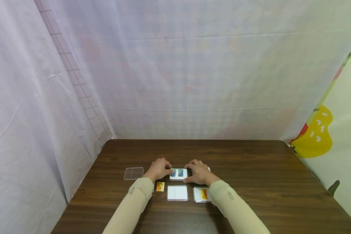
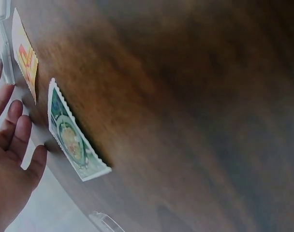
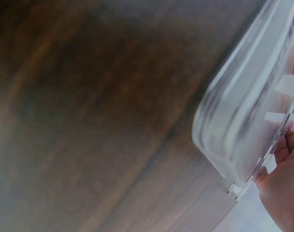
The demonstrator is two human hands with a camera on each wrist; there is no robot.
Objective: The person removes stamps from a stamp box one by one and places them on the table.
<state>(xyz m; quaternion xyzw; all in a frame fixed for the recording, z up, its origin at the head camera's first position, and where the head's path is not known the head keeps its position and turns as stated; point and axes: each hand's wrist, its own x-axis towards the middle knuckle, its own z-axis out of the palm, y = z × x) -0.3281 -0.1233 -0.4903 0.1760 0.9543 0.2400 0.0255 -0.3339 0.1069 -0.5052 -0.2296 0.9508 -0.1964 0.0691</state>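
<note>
A clear plastic case with a white insert and two blue stamps (image 1: pixel 178 174) lies between both hands in the head view. My left hand (image 1: pixel 159 169) pinches its left edge with thumb and index finger; the other fingers spread loosely in the left wrist view. My right hand (image 1: pixel 199 172) grips the right edge, thumb at the near corner and index finger at the far one. Its fingertips are partly hidden behind clear plastic in the right wrist view. An orange stamp (image 1: pixel 160 186) and a green stamp (image 2: pixel 72 140) with toothed edges lie near my left wrist.
A clear lid (image 1: pixel 133 173) lies left of the left hand. In front are a white-backed case (image 1: pixel 177 193) and a case with an orange stamp (image 1: pixel 201 194), partly under the right sleeve. Another case edge (image 1: pixel 209 169) shows behind the right hand. White curtains hang around the brown table (image 1: pixel 251 169).
</note>
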